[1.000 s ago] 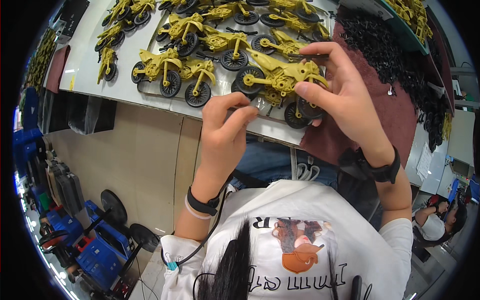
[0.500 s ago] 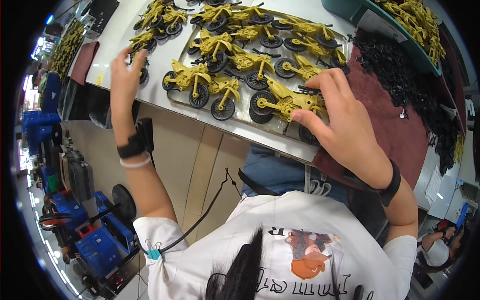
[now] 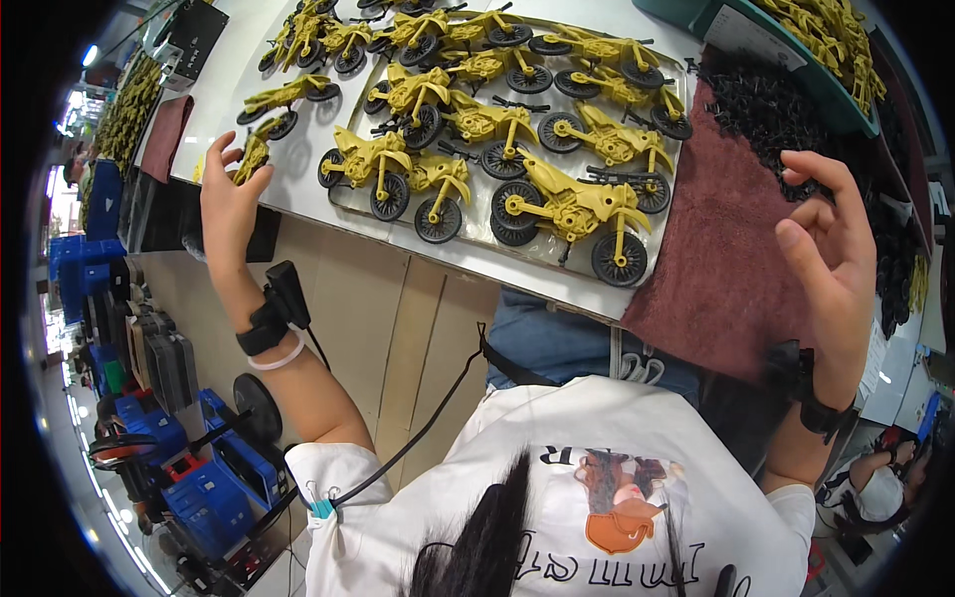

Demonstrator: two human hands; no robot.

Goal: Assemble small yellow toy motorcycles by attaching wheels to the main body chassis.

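At the table's left edge, my left hand (image 3: 229, 204) has its thumb and fingers around a yellow toy motorcycle (image 3: 257, 151) with a black wheel. Another yellow toy motorcycle lies just beyond it. Over the maroon cloth (image 3: 716, 249) on the right, my right hand (image 3: 841, 239) is raised with its fingers bent and apart, nothing visible in them. Nearest to it is a heap of small black parts (image 3: 761, 109). Between the hands, several yellow toy motorcycles with black wheels lie on a clear tray (image 3: 398, 227); the closest one (image 3: 572, 204) rests at its front right.
A teal bin (image 3: 741, 50) full of yellow parts stands at the far right. More toy motorcycles (image 3: 313, 40) cluster at the table's far left. Blue cases (image 3: 204, 502) sit on the floor at left. Another person (image 3: 880, 488) is at the lower right.
My right hand has left the nearest motorcycle on the tray and moved right, over the cloth. My left hand has come closer and left, with a toy motorcycle between its fingers.
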